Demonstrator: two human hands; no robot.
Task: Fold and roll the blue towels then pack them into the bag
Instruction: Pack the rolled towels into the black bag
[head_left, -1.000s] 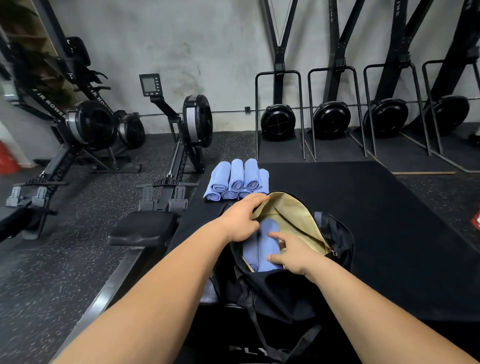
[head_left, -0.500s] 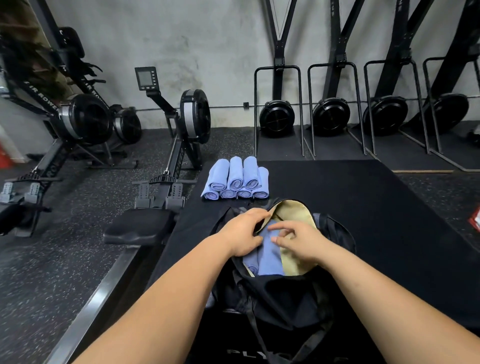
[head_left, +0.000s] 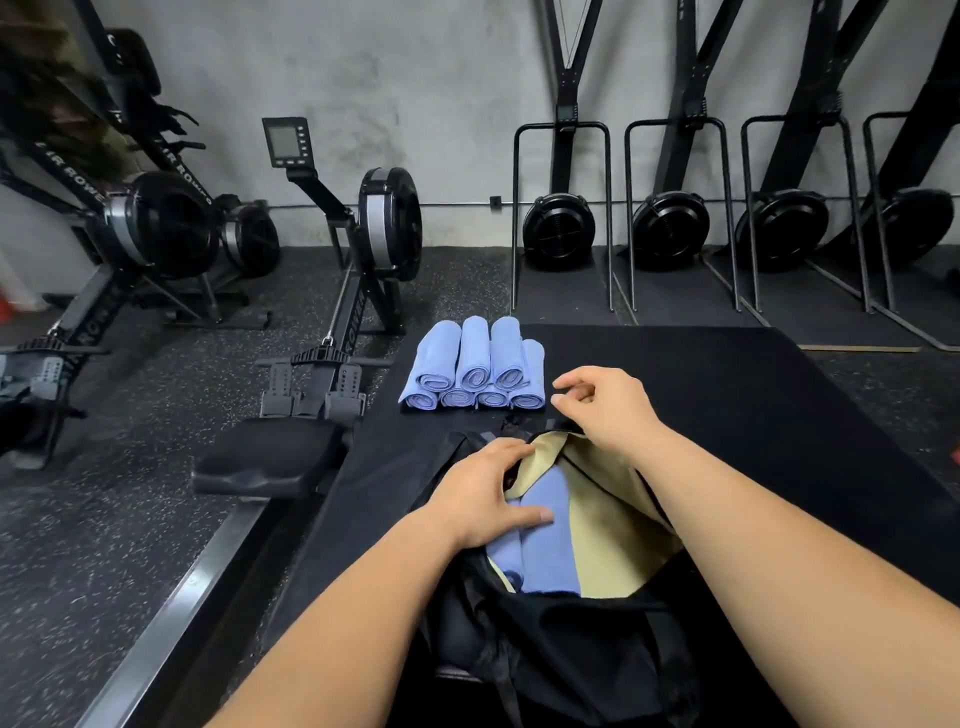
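Observation:
A black bag (head_left: 566, 654) with tan lining lies open on the black mat in front of me. Two rolled blue towels (head_left: 545, 540) lie inside it. My left hand (head_left: 483, 499) grips the bag's left rim, with its thumb resting on the towels. My right hand (head_left: 602, 410) hovers above the bag's far rim with loosely curled fingers, holding nothing. A stack of several rolled blue towels (head_left: 472, 369) sits on the mat just beyond the bag, close to my right hand's fingertips.
A rowing machine (head_left: 363, 249) with its seat (head_left: 270, 457) and rail runs along the mat's (head_left: 753, 415) left edge. More rowers stand at the left, and several are stored upright against the back wall (head_left: 670, 228).
My right hand has left the towels inside the bag and moved up and forward toward the stack. My left hand keeps hold of the bag's rim.

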